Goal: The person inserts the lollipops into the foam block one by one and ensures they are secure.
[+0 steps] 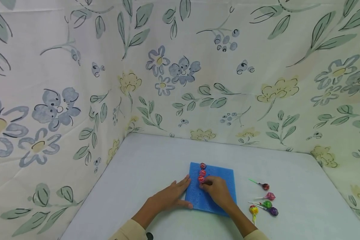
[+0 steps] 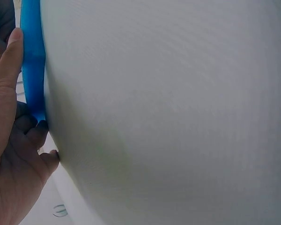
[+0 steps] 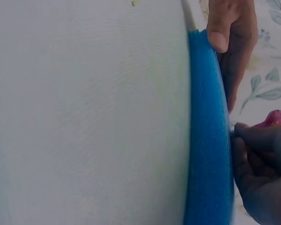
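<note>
A blue foam block (image 1: pixel 208 205) lies on the white table, with a short row of red and pink wrapped lollipops standing near its left side. My right hand (image 1: pixel 217 191) is over the block and pinches the stick of the nearest lollipop (image 1: pixel 201 179) between thumb and fingertips. Its pink wrapped head (image 3: pixel 275 118) shows above the fingers in the right wrist view, and the stick is mostly hidden. Behind it stand a pink lollipop (image 1: pixel 202 172) and a dark red one (image 1: pixel 202 165). My left hand (image 1: pixel 171 196) rests along the block's left edge, fingers extended, thumb near the front corner.
Right of the block lie several loose lollipops: dark red (image 1: pixel 265 186), pink (image 1: pixel 270 196), green (image 1: pixel 267 204), purple (image 1: pixel 273 211) and yellow (image 1: pixel 253 209). A dark round object (image 1: pixel 149 236) shows by the left sleeve. Floral cloth (image 1: pixel 180 110) hangs behind and beside the table.
</note>
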`<state>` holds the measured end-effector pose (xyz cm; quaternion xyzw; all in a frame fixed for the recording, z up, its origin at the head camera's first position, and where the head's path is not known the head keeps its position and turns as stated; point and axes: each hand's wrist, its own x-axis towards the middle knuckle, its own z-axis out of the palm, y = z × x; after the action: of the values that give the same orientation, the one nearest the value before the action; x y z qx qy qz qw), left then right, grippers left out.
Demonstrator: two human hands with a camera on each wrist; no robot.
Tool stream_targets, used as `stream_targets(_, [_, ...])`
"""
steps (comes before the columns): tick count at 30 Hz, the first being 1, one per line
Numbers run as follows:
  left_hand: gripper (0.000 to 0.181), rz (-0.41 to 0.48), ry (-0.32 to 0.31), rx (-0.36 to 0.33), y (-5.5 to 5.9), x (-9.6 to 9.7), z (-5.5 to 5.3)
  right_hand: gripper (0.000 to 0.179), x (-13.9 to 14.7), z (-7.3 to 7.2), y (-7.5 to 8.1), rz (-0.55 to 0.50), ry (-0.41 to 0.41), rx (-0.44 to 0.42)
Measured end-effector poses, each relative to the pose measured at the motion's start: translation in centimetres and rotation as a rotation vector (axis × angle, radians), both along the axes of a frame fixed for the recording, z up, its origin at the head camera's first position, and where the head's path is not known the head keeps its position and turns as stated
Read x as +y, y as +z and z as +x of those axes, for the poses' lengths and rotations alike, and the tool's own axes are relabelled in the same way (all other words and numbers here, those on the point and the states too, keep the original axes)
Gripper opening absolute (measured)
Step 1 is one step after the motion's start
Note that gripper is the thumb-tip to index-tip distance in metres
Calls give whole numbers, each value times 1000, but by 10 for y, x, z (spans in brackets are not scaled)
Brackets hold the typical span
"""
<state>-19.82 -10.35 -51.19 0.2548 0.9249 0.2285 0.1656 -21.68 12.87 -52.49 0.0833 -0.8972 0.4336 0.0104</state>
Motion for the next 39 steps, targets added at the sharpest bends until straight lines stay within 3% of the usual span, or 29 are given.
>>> stream_targets(13, [104, 5, -13, -5, -3, 1, -1, 10, 6, 1, -1, -1, 6, 34])
stream_targets(21, [104, -10, -13, 0, -2, 1, -1, 19, 24, 9, 6, -185, -21, -141])
stream_targets(26, [104, -11, -9, 1, -1, 1, -1, 22, 37, 18, 14, -221, -89, -166])
stream_targets(32, [105, -3, -4, 5, -2, 2, -2, 24, 53, 28, 24, -200, -151, -172])
stream_targets(39, [105, 0, -4, 9, -3, 2, -1, 29, 72, 37, 29, -165, -160, -171])
